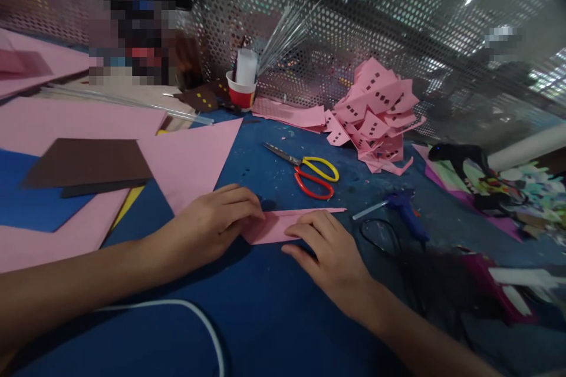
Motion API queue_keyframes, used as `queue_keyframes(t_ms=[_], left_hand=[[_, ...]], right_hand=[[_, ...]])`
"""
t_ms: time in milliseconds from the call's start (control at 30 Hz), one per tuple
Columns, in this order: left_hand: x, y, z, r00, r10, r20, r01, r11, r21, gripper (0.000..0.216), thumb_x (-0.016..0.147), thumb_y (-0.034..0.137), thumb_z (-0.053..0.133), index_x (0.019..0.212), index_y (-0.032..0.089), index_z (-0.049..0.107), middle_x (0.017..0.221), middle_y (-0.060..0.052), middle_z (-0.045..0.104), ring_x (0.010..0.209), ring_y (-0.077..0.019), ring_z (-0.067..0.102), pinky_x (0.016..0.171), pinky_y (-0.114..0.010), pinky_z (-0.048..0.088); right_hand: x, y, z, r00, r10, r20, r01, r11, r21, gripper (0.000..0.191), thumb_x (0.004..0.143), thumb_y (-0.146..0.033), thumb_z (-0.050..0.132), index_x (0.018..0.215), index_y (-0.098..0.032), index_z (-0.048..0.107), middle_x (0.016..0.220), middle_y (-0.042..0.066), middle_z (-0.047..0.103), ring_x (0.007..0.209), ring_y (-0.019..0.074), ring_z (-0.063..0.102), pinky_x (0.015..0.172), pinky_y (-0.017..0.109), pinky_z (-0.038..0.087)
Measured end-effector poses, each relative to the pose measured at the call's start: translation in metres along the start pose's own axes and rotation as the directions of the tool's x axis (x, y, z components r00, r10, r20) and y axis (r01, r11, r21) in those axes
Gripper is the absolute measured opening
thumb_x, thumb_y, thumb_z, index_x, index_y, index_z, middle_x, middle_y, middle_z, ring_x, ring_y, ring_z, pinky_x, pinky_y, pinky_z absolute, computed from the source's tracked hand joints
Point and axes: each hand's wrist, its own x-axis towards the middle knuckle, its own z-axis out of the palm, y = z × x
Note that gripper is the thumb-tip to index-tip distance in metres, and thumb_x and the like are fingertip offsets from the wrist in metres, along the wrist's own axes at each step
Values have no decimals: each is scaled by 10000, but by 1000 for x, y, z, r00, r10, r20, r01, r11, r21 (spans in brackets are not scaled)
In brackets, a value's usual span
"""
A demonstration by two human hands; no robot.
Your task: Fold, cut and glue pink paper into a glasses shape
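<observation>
A folded strip of pink paper point(275, 227) lies on the blue table between my hands. My left hand point(216, 221) is closed over the strip's left end, its fingers bent and the thumb hidden below. On the right part of the strip rest the fingertips of my right hand point(333, 256), with the thumb held apart at the near edge. Just beyond the strip are scissors point(305, 169) with one yellow and one red handle. A blue glue gun point(409, 215) with a clear stick lies to the right of my right hand.
Pink sheets point(190, 159), a brown sheet point(88, 162) and a blue sheet point(26, 200) overlap at left. Behind stand a red-and-white cup point(241, 96) and a heap of pink cut pieces point(375, 118) before a perforated metal screen point(300, 29). A white cable point(206, 321) curves in front.
</observation>
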Motion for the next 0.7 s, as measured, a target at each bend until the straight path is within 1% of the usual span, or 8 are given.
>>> queue_keyframes(t_ms=[133,267,400,567,700], left_hand=[[2,0,1,1000,3,-8,-3,1000,-5,271,964,97,427,1026,189,674,1045,-59,691,977,-175,611,849,-297,504],[2,0,1,1000,9,-14,-9,1000,-12,263,972,103,424,1019,180,671,1045,-56,695,981,-174,611,866,-297,498],[2,0,0,1000,6,-9,-6,1000,13,265,970,101,417,1024,177,665,1053,-53,694,976,-177,609,857,-301,498],[1,-1,1,998,57,0,-57,997,49,295,948,50,414,1053,182,657,1119,-50,690,1018,-181,594,884,-324,485],[0,-4,2,998,70,3,-70,996,55,301,948,46,418,1073,184,655,1141,-51,692,1041,-181,591,889,-328,486]], right_hand=[[3,0,0,1000,-24,-6,24,999,-37,179,983,-327,553,1075,-211,654,1030,70,649,968,204,590,849,369,497],[5,-1,-3,999,-46,17,47,997,-68,181,997,-303,526,1071,-202,657,1027,70,653,973,200,590,855,359,490],[4,-1,-2,997,-73,11,74,993,-94,224,991,-359,534,1078,-194,657,1032,76,657,969,205,587,843,361,492],[4,0,1,997,-75,10,76,991,-108,228,995,-360,525,1072,-193,659,1030,78,656,971,210,583,843,367,494],[5,0,2,997,-79,6,79,989,-121,235,998,-366,516,1069,-192,657,1019,77,658,958,209,586,834,367,497]])
